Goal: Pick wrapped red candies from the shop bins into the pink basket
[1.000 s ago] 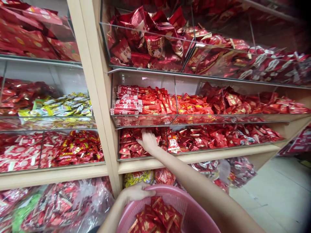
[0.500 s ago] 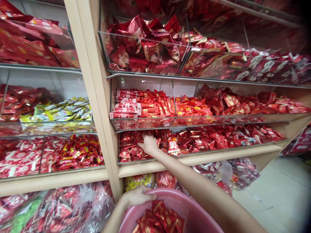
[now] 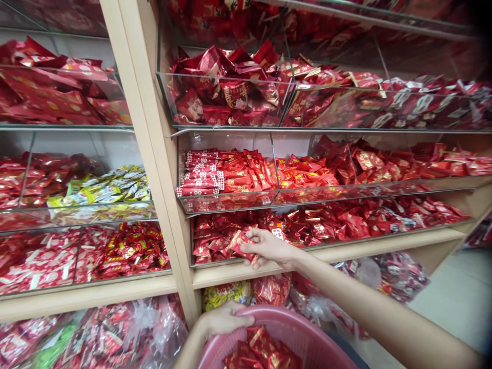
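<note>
My right hand [image 3: 261, 248] is closed on a red candy packet [image 3: 243, 245] with gold print, just in front of the bottom shelf bin. Behind it, that bin holds many similar red packets [image 3: 209, 238]. My left hand [image 3: 226, 320] grips the rim of a pink plastic basket [image 3: 209, 351], thumb over the edge. Inside the basket lies a heap of red and gold packets [image 3: 265, 351]. The palm side of my left hand is hidden.
A wooden shelf post [image 3: 169, 241] divides two racks of clear-fronted bins. Yellow wrapped sweets [image 3: 111, 187] fill one bin on the left. Filled plastic bags [image 3: 126, 333] sit below the lower ledge [image 3: 226, 275]. Pale floor tiles [image 3: 453, 287] show at right.
My right hand has come out of the bottom bin toward me and to the right, now with a red candy packet in it. My left hand stays on the basket rim.
</note>
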Demonstrator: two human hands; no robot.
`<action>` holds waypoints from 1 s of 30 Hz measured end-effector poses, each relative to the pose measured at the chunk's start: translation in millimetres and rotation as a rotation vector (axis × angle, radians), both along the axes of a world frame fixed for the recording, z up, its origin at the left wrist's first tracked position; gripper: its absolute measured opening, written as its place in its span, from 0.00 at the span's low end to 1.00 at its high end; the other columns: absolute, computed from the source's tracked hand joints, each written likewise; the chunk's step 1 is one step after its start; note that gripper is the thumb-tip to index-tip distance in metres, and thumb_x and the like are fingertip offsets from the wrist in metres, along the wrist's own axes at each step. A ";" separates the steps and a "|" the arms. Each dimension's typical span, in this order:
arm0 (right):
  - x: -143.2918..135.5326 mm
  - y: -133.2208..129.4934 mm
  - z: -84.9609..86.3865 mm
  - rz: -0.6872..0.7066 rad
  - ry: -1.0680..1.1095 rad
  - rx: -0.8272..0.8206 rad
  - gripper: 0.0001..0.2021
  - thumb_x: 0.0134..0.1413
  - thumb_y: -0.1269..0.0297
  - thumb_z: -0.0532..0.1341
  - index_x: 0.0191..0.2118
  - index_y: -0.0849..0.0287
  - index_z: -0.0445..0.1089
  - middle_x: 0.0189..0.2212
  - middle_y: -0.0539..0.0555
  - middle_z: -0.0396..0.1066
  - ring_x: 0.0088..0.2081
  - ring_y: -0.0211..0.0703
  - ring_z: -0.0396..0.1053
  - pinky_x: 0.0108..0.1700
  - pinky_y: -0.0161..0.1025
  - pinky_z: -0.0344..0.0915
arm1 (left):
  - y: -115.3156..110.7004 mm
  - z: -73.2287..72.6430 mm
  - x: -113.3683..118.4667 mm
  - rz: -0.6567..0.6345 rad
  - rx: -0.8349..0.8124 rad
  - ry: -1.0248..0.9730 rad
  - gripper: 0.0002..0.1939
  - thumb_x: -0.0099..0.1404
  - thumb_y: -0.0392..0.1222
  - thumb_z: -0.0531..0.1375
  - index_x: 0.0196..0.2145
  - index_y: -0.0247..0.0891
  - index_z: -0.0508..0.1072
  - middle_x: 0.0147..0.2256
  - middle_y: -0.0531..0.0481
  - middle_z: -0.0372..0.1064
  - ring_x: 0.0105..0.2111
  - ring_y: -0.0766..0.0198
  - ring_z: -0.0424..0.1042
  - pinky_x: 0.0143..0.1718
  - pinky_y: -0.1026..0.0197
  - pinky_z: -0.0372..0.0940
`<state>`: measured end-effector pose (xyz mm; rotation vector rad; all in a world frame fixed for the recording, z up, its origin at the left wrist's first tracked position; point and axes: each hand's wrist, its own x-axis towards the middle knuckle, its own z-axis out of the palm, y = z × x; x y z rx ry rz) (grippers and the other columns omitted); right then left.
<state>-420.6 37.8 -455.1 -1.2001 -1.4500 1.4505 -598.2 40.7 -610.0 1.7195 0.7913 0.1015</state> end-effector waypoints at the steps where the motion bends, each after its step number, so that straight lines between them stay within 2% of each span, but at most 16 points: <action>1: 5.2 -4.4 0.8 0.036 0.023 -0.039 0.17 0.44 0.62 0.66 0.35 0.58 0.56 0.23 0.46 0.67 0.22 0.33 0.70 0.22 0.30 0.69 | -0.3 0.6 0.8 -0.001 -0.004 -0.001 0.27 0.53 0.62 0.57 0.37 0.36 0.76 0.25 0.54 0.69 0.25 0.66 0.62 0.29 0.65 0.58; 4: 17.8 -11.8 4.3 0.115 0.037 -0.093 0.20 0.42 0.63 0.67 0.39 0.59 0.57 0.22 0.47 0.70 0.20 0.31 0.69 0.22 0.27 0.67 | -0.9 1.7 2.0 -0.003 -0.016 -0.002 0.27 0.53 0.62 0.58 0.38 0.36 0.76 0.26 0.54 0.69 0.26 0.66 0.63 0.30 0.65 0.58; 7: 24.4 -14.4 9.4 0.149 0.025 -0.064 0.22 0.41 0.61 0.68 0.41 0.60 0.59 0.22 0.48 0.71 0.19 0.30 0.68 0.22 0.26 0.66 | -0.9 2.3 1.0 -0.004 -0.023 -0.022 0.26 0.53 0.61 0.58 0.38 0.36 0.75 0.28 0.53 0.70 0.28 0.65 0.64 0.33 0.64 0.59; 11: 26.5 -15.8 15.9 0.135 0.019 0.020 0.22 0.37 0.61 0.70 0.38 0.60 0.61 0.22 0.46 0.70 0.22 0.32 0.69 0.22 0.27 0.65 | -1.4 4.5 -0.4 -0.011 -0.037 -0.031 0.26 0.54 0.61 0.57 0.38 0.35 0.75 0.29 0.53 0.70 0.30 0.64 0.65 0.35 0.63 0.59; 17: 28.2 -18.9 20.7 0.193 0.015 0.064 0.19 0.38 0.61 0.69 0.35 0.62 0.63 0.26 0.47 0.70 0.23 0.29 0.67 0.25 0.27 0.64 | -2.6 9.4 1.7 -0.031 -0.075 -0.043 0.26 0.54 0.61 0.57 0.40 0.36 0.75 0.30 0.53 0.71 0.30 0.64 0.65 0.36 0.63 0.59; 25: 31.2 -20.4 18.0 0.230 0.000 0.078 0.17 0.42 0.63 0.67 0.38 0.60 0.64 0.29 0.46 0.70 0.26 0.29 0.68 0.27 0.27 0.63 | -3.1 14.1 2.7 -0.046 -0.054 -0.042 0.25 0.55 0.59 0.57 0.40 0.35 0.75 0.31 0.52 0.72 0.32 0.63 0.66 0.37 0.62 0.59; 30: 33.7 -23.9 8.2 0.221 0.013 -0.005 0.19 0.39 0.61 0.69 0.35 0.60 0.61 0.26 0.45 0.70 0.25 0.30 0.68 0.25 0.27 0.62 | -4.1 16.5 2.3 -0.043 -0.072 -0.046 0.24 0.55 0.58 0.57 0.39 0.35 0.75 0.32 0.52 0.72 0.32 0.63 0.66 0.37 0.63 0.59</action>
